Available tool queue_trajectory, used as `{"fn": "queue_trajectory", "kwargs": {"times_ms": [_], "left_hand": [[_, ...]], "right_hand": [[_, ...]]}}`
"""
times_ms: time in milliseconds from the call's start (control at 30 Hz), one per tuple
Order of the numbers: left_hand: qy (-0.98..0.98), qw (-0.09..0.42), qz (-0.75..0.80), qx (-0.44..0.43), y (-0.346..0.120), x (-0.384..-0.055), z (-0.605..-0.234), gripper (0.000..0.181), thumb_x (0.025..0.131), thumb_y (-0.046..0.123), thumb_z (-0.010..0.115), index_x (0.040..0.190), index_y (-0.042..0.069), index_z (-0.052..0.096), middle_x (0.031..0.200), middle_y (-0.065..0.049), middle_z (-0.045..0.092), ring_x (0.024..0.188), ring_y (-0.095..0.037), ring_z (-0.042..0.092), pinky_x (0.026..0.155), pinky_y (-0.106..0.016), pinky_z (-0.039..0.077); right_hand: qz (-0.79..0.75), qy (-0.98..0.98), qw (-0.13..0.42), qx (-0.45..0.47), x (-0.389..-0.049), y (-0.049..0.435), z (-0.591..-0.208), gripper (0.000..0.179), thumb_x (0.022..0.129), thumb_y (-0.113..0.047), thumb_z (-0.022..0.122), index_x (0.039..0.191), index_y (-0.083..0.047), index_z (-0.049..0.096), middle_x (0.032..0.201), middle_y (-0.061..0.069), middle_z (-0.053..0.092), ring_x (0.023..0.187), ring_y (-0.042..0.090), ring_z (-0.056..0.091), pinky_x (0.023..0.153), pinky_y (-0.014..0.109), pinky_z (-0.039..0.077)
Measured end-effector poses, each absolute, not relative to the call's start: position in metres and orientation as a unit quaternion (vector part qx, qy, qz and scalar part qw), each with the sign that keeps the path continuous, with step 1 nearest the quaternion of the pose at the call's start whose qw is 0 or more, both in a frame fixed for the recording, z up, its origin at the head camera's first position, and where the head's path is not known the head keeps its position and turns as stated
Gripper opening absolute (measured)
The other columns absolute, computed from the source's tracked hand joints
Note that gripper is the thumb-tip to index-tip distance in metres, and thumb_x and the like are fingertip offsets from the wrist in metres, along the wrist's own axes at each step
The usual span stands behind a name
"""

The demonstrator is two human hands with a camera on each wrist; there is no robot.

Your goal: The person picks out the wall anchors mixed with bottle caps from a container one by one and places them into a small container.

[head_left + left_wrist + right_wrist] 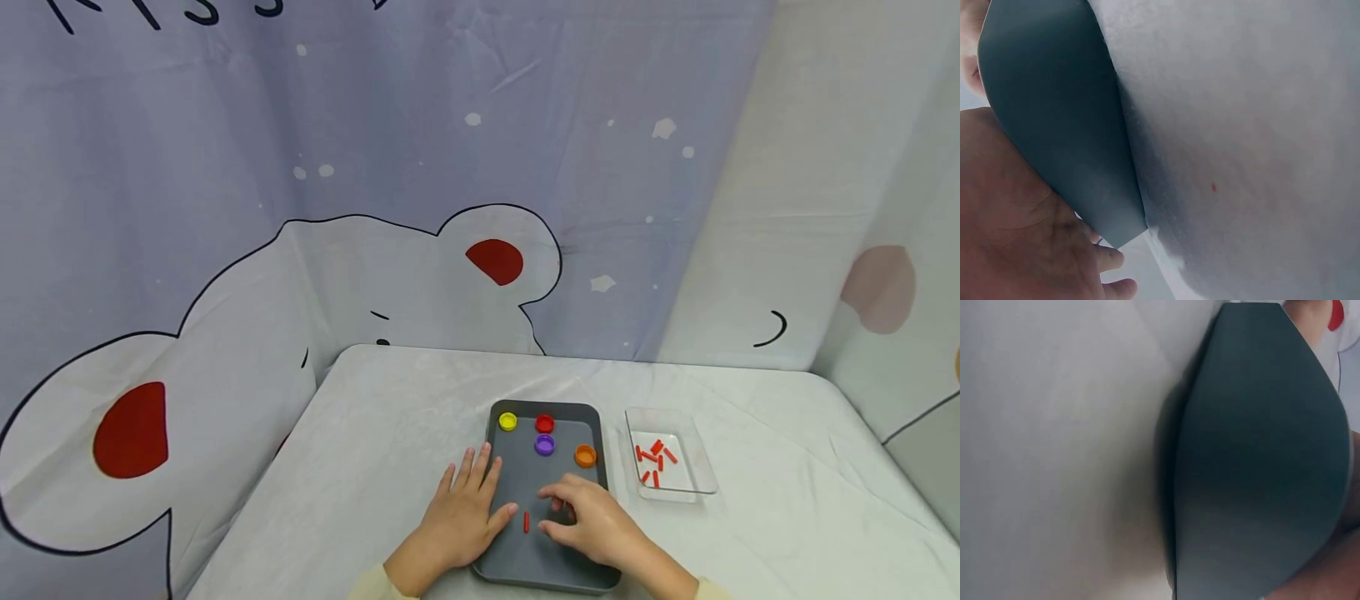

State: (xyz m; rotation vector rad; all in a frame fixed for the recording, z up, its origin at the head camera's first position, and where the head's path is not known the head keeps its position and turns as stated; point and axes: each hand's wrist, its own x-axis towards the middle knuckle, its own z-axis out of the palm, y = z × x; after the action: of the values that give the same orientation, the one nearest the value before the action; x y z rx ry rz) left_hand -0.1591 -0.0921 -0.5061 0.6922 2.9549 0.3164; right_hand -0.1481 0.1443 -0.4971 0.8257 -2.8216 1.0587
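A dark grey tray (517,560) lies on the table. My left hand (462,517) rests over its left edge with the fingers spread. One small red stick (527,522) lies lengthwise on the tray between my hands. Just right of the stick, my right hand (588,521) hovers with thumb and fingers bent but apart, and I see nothing between them. Toward the far end of the tray sit a yellow ring-like cap (507,422), a red one, a purple cap (544,445) and an orange cap (586,456). Both wrist views mostly show the tray's outer wall (1054,106).
A clear plastic box (701,475) with several red sticks (661,463) stands right of the tray. White cloth (795,500) covers the table. Behind it hangs a printed curtain (420,150).
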Motion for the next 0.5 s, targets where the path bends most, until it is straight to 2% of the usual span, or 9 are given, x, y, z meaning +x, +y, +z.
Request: {"fn": "queue_trajectory", "kwargs": {"times_ms": [300, 500], "left_hand": [[0.968, 0.039, 0.097, 0.228, -0.092, -0.158, -0.504, 0.073, 0.105, 0.057, 0.039, 0.159, 0.008, 0.034, 0.169, -0.013, 0.019, 0.154, -0.037, 0.018, 0.119, -0.06, 0.023], [0.965, 0.044, 0.112, 0.234, -0.093, -0.157, -0.503, 0.071, 0.106, 0.054, 0.04, 0.158, 0.006, 0.034, 0.168, -0.015, 0.019, 0.154, -0.039, 0.018, 0.118, -0.062, 0.021]], "right_hand": [[0.293, -0.911, 0.01, 0.289, -0.154, 0.132, -0.503, 0.036, 0.081, -0.03, 0.085, 0.11, -0.01, 0.076, 0.084, -0.013, 0.055, 0.073, 0.0, 0.048, 0.067, 0.023, 0.047], [0.258, -0.921, 0.003, 0.291, -0.156, 0.127, -0.507, 0.044, 0.078, -0.037, 0.087, 0.112, -0.01, 0.076, 0.085, -0.011, 0.054, 0.074, 0.001, 0.046, 0.069, 0.027, 0.045]]}}
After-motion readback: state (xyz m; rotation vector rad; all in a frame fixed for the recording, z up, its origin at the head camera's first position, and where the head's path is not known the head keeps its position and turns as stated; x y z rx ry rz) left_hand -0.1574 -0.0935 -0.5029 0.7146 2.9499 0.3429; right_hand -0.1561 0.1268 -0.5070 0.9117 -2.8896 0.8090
